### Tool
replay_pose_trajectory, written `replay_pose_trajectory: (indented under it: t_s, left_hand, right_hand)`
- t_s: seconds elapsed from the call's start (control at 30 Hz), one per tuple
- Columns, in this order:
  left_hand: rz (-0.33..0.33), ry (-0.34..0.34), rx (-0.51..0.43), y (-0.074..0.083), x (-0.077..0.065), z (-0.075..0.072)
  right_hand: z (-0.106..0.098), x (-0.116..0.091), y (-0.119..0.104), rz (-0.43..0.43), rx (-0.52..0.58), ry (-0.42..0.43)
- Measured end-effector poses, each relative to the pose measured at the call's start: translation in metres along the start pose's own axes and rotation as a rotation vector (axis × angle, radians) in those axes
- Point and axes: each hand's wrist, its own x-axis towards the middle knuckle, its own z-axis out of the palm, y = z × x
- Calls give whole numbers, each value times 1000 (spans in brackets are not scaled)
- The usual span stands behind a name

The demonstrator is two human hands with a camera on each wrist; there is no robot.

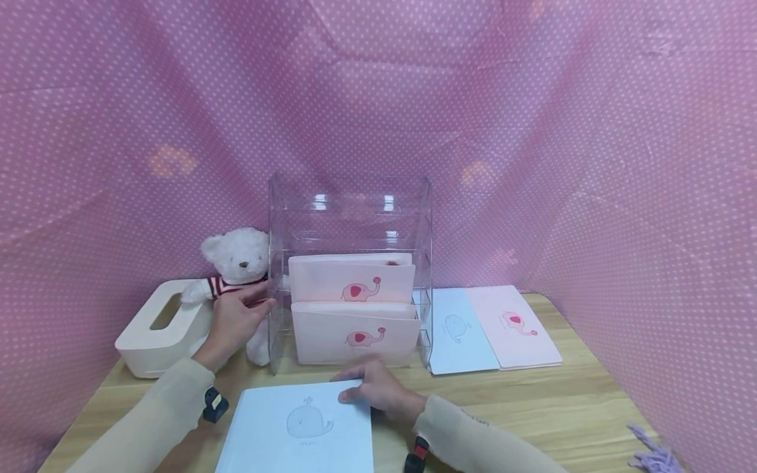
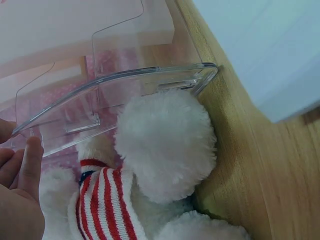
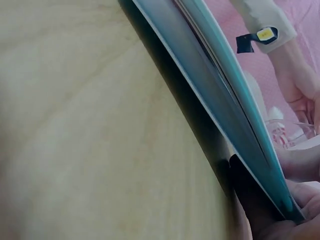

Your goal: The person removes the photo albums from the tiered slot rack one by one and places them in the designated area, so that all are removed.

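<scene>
- My R hand [image 1: 381, 391] has the blue whale book [image 1: 307, 424] by its far R corner, thumb on the cover, fingers round the edge; it's closed to abt the book's thickness.
- That book's directly in front of the clear rack [image 1: 351, 226], on my side of it, a bit L of the rack's middle. The rack's front is straight ahead of it, w/ only a short gap btwn them.
- Its far edge runs approx parallel to the rack's front. Near end's cut off in the head view, so can't tell the long axis for sure, nor how much of it touches the table [image 1: 591, 407].
- My L hand [image 1: 236, 322] pinches the front edge of the rack's L side panel; can't see anything else in it. R hand's the nearer to the book, obv.
- In the rack: 2 upright pink books, rear pink book [image 1: 355, 282] & front pink book [image 1: 355, 335], covers facing me. The front one's btwn my book & the rack's back tiers, so I'd call that the obstacle.
- R of the rack: flat blue book [image 1: 458, 332] just beside it, then flat pink book [image 1: 517, 328].
- L of the rack: white bear [image 1: 242, 256] right by the panel, partly behind my hand; tissue box [image 1: 160, 348] further L.
- Well R of the rack, nearer me: purple tassels [image 1: 656, 453].
- Behind the rack: pink dotted curtain [image 1: 355, 98].
</scene>
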Motion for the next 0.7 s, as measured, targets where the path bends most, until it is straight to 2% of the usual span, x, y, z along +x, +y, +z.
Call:
replay_pose_trajectory:
  t_s: [0.17, 0.3, 0.4, 0.53, 0.7]
  left_hand:
    - [-6, -7, 2, 0, 0, -1]
    - [-8, -4, 11, 1, 0, -1]
    - [-10, -1, 20, 2, 0, -1]
    - [-13, -3, 28, 3, 0, -1]
    - [-30, -13, 34, 4, -2, -1]
  right_hand:
    - [0, 1, -1, -17, -55, -15]
    - [0, 1, -3, -68, -195, -12]
    - [-1, 2, -6, -138, -332, -15]
    - [-2, 1, -9, -230, -455, -29]
    - [-2, -1, -13, -241, -504, -49]
